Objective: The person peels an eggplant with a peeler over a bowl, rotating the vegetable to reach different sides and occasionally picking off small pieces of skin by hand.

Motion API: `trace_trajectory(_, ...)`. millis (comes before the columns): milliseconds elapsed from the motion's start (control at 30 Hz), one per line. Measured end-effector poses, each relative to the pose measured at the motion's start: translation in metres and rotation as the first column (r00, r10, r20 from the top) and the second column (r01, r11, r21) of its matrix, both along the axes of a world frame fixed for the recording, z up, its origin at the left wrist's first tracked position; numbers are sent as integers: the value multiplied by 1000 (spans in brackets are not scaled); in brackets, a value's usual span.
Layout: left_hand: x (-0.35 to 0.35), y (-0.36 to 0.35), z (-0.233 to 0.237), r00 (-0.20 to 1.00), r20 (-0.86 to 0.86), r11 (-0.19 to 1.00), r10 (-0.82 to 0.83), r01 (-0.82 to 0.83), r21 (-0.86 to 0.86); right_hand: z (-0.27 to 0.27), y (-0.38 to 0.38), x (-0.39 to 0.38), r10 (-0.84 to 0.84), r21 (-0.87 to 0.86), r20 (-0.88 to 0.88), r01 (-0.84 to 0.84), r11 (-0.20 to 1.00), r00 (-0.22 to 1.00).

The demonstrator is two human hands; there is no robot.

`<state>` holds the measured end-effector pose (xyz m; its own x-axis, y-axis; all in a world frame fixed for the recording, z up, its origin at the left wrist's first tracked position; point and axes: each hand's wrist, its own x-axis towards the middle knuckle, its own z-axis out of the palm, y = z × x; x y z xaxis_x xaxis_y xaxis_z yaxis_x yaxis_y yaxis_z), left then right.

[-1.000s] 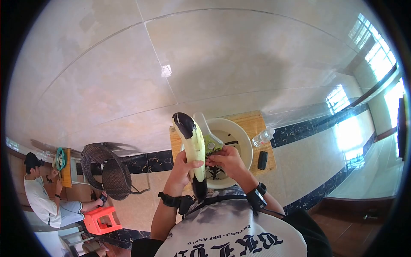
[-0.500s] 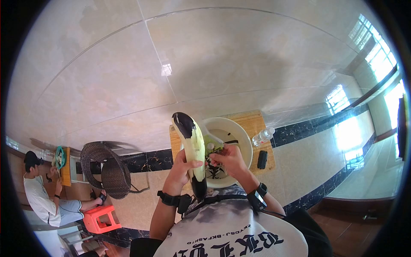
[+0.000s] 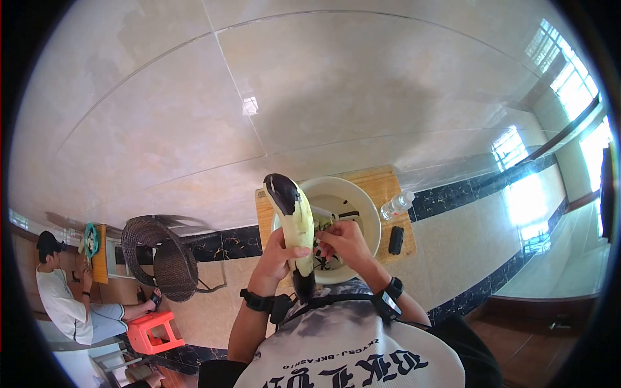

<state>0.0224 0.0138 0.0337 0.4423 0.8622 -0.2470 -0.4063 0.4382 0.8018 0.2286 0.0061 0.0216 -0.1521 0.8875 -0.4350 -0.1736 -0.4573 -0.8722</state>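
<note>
A partly peeled eggplant (image 3: 299,229) stands nearly upright in my left hand (image 3: 278,254), whose thumb presses across its pale flesh. Dark skin stays on both its ends. Close to its right side, my right hand (image 3: 346,242) is closed on a pale green and white peeler (image 3: 326,218), mostly hidden by the fingers. Dark bits of peel show around those fingertips. Below both hands sits a cream basin (image 3: 369,213) with strips of dark peel (image 3: 349,214) inside.
The basin stands on a wooden board or low table (image 3: 386,183), beside a clear bottle (image 3: 397,205) and a black case (image 3: 396,240). Leftward are a wicker chair (image 3: 174,265), a red stool (image 3: 155,333) and a seated person (image 3: 65,291) at a small table. A tiled wall rises ahead.
The eggplant's top has shifted slightly right and down. My right hand has moved a little, and the peeler is now more covered by it.
</note>
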Motion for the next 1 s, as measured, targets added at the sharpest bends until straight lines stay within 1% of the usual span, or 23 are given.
trace_trajectory(100, -2, 0, -7, 1000, -20, 1000, 12, -12, -13, 0, -3, 6, -3, -17, -110, 1, 1000, 994)
trace_trajectory(200, 1, 0, -3, 998, -18, 998, 52, -52, -26, -7, -3, 12, -30, -15, -142, 28, 999, 989)
trace_trajectory(267, 1, 1, 2, 999, 1, 998, 52, -52, -20, -32, -1, 15, -81, 109, -28, 84, 991, 996)
trace_trajectory(300, 1, 2, 4, 999, 11, 999, 51, -51, -18, -31, 0, 14, -113, 172, 26, 107, 979, 993)
trace_trajectory(333, 1, 1, 6, 999, 15, 999, 50, -50, -16, -30, 1, 17, -95, 140, 161, 73, 987, 982)
trace_trajectory(400, 1, 1, 9, 998, 24, 999, 50, -50, -11, -24, 6, 22, -44, 66, 417, 18, 998, 908)
trace_trajectory(433, 0, 1, 8, 999, 20, 999, 45, -44, -14, -31, 7, 24, -91, 220, 491, -22, 975, 867)
trace_trajectory(467, -1, 1, 7, 999, 17, 999, 39, -38, -17, -43, 8, 25, -150, 364, 552, -74, 929, 820)
trace_trajectory(500, -1, 1, 6, 999, 14, 999, 32, -32, -21, -41, 8, 24, -220, 492, 598, -138, 859, 770)
trace_trajectory(600, -2, 2, 8, 1000, 6, 1000, 17, -17, -15, -28, 15, 26, -183, 328, 583, -23, 944, 791)
trace_trajectory(700, -7, 4, 1, 999, -13, 999, -45, 44, -26, -23, 27, 31, -288, 462, 588, -21, 887, 756)
trace_trajectory(800, -8, 6, 0, 997, -36, 998, -63, 62, -25, -10, 41, 36, -163, 300, 588, -27, 953, 792)
trace_trajectory(900, -8, 8, 4, 993, -41, 993, -112, 111, -27, -3, 49, 34, -233, 450, 590, -75, 890, 773)
trace_trajectory(1000, -9, 11, -2, 983, -82, 987, -162, 161, -25, 12, 54, 28, -201, 413, 554, -57, 909, 808)
